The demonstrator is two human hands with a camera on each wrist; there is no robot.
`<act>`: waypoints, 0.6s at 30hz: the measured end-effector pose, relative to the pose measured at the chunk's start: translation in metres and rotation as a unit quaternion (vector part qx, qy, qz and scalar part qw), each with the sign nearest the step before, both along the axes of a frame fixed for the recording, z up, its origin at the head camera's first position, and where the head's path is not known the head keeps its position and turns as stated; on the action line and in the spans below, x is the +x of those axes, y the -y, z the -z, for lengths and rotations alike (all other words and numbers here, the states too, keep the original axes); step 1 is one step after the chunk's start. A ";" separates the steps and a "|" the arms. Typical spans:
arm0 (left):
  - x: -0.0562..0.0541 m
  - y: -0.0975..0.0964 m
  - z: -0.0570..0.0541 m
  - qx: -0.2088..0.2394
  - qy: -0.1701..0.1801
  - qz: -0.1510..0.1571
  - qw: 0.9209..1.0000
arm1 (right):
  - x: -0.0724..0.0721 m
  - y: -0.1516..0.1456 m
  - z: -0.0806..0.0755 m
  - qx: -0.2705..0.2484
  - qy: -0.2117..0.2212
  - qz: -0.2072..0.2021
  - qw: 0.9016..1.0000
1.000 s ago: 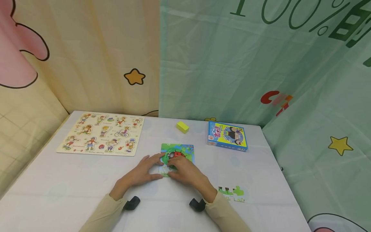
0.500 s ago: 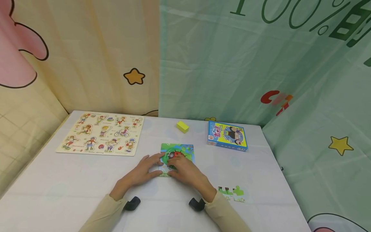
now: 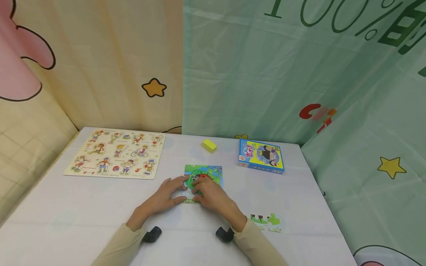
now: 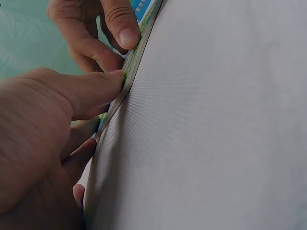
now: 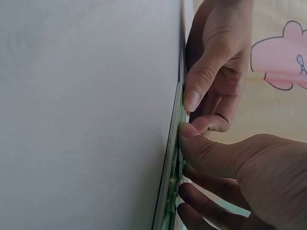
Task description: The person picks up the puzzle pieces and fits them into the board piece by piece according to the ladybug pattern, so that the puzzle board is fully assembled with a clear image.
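Note:
A square jigsaw puzzle [image 3: 214, 171] with a red ladybird on green and blue lies flat at the middle of the table. My left hand [image 3: 165, 195] steadies its left side, fingers fairly straight and thumb at the near left corner. From the right, my right hand [image 3: 214, 195] reaches over it with bent fingers and pinches at a puzzle piece by the near edge; the fingers hide most of that piece. Both thumbs touch the near edge, as the left wrist view shows with the puzzle's edge [image 4: 135, 60]. Loose puzzle pieces [image 3: 273, 219] lie beyond my right wrist.
A wooden peg board [image 3: 111, 162] with sports figures lies at the back left. Behind the puzzle sits a yellow block [image 3: 209, 146]. A blue and yellow card box [image 3: 261, 156] stands at the back right. Curtains [image 3: 239, 74] hang behind the white table [image 3: 186, 240].
My right hand's fingers shift very slightly on the puzzle. The left hand stays at the left edge, and the loose pieces have not moved.

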State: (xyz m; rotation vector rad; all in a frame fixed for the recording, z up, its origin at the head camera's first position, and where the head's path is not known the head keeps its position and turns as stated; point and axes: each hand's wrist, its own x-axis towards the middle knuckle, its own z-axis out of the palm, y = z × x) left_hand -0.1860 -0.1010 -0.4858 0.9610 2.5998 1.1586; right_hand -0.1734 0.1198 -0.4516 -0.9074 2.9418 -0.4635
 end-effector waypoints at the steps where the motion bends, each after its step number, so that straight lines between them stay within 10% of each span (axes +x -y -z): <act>1: 0.000 0.000 0.000 0.001 -0.002 0.000 1.000 | 0.000 0.000 0.000 -0.001 0.003 0.002 1.000; 18: 0.001 -0.002 0.000 0.000 -0.002 -0.009 1.000 | -0.027 0.007 -0.011 -0.041 0.160 0.045 0.985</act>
